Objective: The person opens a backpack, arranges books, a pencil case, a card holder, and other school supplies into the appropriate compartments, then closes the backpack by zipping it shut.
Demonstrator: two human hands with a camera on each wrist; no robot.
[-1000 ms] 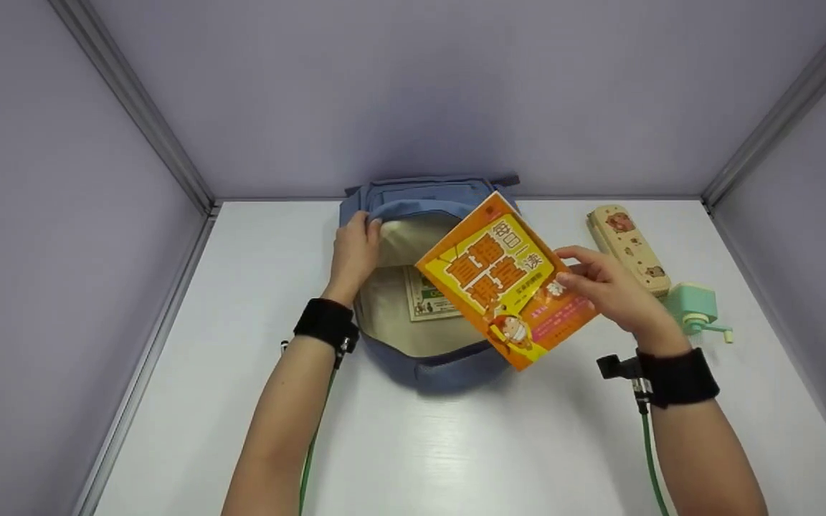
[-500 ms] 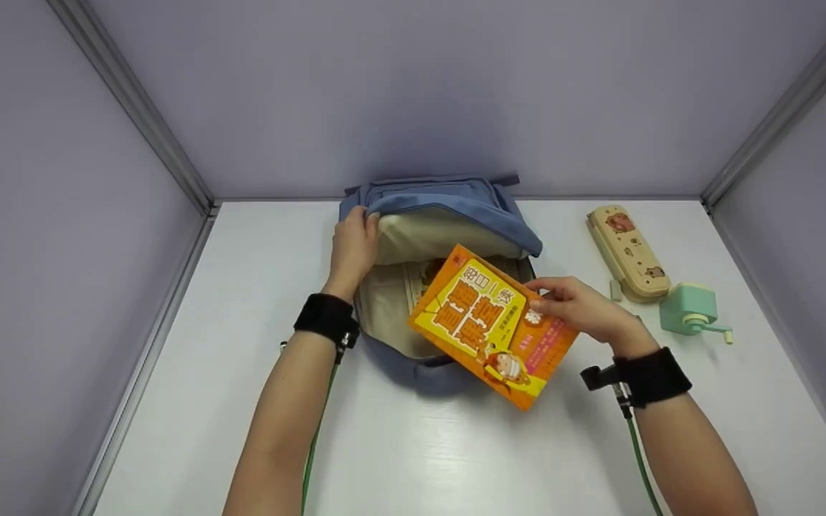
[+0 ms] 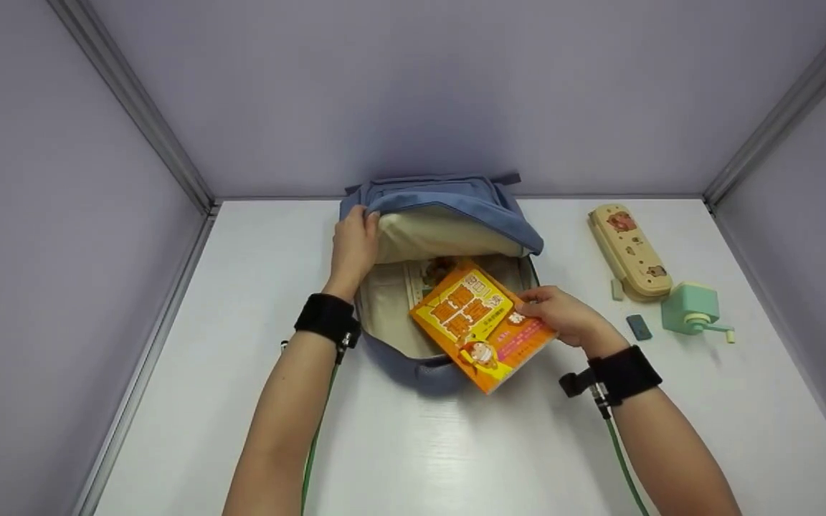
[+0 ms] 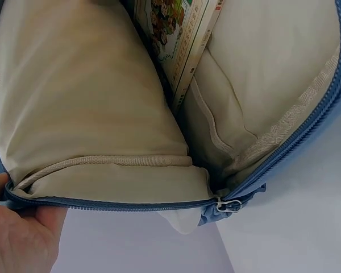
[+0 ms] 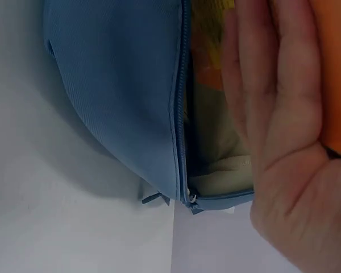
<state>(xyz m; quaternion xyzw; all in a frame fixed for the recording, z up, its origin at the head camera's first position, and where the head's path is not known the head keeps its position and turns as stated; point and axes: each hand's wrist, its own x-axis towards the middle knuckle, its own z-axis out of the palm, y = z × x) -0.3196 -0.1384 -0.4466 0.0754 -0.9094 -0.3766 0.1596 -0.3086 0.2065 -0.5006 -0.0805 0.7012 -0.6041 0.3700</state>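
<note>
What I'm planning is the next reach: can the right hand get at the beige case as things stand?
Probably not yet: the right hand holds the orange book. The way to the beige case itself looks largely free.

Matt weave is being shown by the blue rounded cloth backpack (image 3: pixel 445 233), smooth gloss by the orange rectangular paper book (image 3: pixel 483 326) and flat white tabletop (image 3: pixel 442 451).
</note>
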